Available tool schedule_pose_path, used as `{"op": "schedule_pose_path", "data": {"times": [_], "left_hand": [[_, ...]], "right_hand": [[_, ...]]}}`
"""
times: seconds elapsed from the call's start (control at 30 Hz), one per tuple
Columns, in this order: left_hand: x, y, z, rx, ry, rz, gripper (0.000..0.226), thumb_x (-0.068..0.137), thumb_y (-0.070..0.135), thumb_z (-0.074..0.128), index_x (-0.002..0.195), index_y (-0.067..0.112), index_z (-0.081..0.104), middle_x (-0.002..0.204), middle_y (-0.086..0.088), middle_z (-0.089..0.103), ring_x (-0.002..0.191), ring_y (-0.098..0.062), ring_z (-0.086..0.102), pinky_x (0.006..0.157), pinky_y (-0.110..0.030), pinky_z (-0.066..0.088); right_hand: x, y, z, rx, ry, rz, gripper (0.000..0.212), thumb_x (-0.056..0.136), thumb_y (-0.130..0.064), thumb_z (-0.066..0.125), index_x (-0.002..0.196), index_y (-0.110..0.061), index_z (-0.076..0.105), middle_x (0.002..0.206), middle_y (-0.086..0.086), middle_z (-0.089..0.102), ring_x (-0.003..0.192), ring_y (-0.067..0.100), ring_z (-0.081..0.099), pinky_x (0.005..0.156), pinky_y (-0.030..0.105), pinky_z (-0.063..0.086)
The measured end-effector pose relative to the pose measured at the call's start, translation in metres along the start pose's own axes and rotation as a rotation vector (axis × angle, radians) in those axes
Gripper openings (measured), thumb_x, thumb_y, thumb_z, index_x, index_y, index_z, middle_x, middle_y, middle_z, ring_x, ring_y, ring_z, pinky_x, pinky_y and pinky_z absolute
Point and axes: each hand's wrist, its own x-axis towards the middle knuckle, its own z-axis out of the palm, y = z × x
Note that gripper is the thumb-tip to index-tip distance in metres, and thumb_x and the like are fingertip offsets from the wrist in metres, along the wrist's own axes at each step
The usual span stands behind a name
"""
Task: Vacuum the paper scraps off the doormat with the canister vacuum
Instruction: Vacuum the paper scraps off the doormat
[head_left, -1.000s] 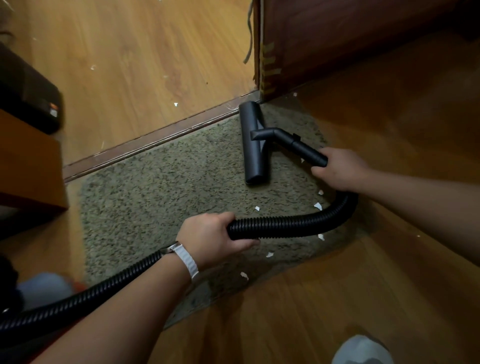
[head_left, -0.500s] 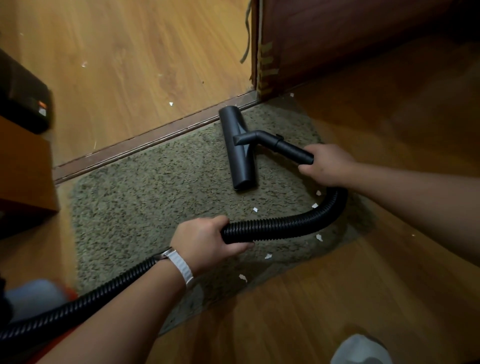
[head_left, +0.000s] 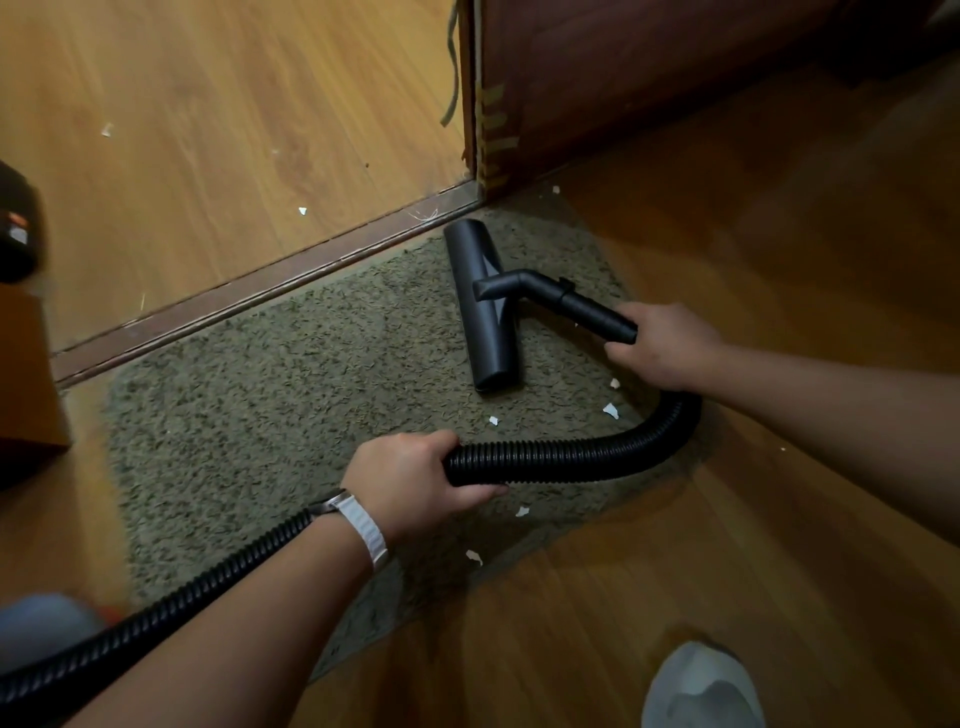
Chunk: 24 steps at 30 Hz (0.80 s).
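A grey-green shaggy doormat (head_left: 270, 415) lies on the wood floor against a door threshold. The black floor nozzle (head_left: 485, 306) rests flat on the mat's far right part. My right hand (head_left: 660, 345) grips the rigid black wand (head_left: 587, 306) just behind the nozzle. The ribbed black hose (head_left: 571, 454) curves from there to my left hand (head_left: 415, 483), which is closed around it, then runs off to the lower left. Several white paper scraps (head_left: 610, 410) lie on the mat between the nozzle and the hose, and a few more near its front edge (head_left: 472, 557).
A dark wooden door (head_left: 649, 67) stands at the back right beside the metal threshold strip (head_left: 270, 283). A few scraps (head_left: 302, 210) lie on the lighter floor beyond. A dark object (head_left: 15, 228) and brown furniture (head_left: 26, 384) sit at the left. My shoe (head_left: 701, 686) is at bottom right.
The nozzle slid left across the mat and has come back a little to the right. Both hands keep the same grips on wand and hose.
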Motion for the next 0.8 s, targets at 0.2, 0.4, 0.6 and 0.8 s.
{"op": "schedule_pose_path", "data": {"times": [0.2,0.4,0.6,0.8], "left_hand": [[-0.009,0.002,-0.008,0.000,-0.003,0.041,0.059,0.069,0.089,0.039,0.080,0.031,0.047,0.067,0.013,0.055,0.063,-0.006,0.054,0.054,-0.022,0.042],[-0.009,0.009,-0.011,-0.015,0.042,0.081,0.067,0.064,0.093,0.031,0.080,0.030,0.051,0.068,0.012,0.058,0.063,-0.007,0.058,0.055,-0.024,0.049],[-0.014,0.024,-0.007,-0.007,0.047,0.087,0.068,0.064,0.094,0.036,0.077,0.029,0.051,0.067,0.012,0.058,0.065,-0.009,0.061,0.057,-0.025,0.051],[-0.009,0.038,-0.004,0.016,0.030,0.080,0.066,0.067,0.092,0.040,0.079,0.028,0.051,0.064,0.012,0.056,0.063,-0.009,0.060,0.055,-0.024,0.048]], "right_hand": [[-0.018,-0.005,-0.006,-0.002,0.006,-0.012,0.024,0.092,-0.036,0.061,0.115,-0.030,0.057,0.082,0.000,0.061,0.068,0.018,0.059,0.057,0.031,0.048],[-0.042,0.007,-0.016,0.043,0.045,0.066,0.025,0.092,-0.037,0.062,0.115,-0.029,0.059,0.083,-0.001,0.062,0.070,0.018,0.060,0.061,0.033,0.051],[-0.063,0.033,-0.009,0.096,0.038,0.133,0.021,0.096,-0.036,0.059,0.113,-0.024,0.059,0.082,0.004,0.062,0.069,0.020,0.058,0.054,0.030,0.041],[-0.063,0.059,0.003,0.133,0.030,0.187,0.021,0.095,-0.037,0.059,0.109,-0.021,0.059,0.082,0.005,0.061,0.069,0.021,0.059,0.052,0.029,0.039]]}}
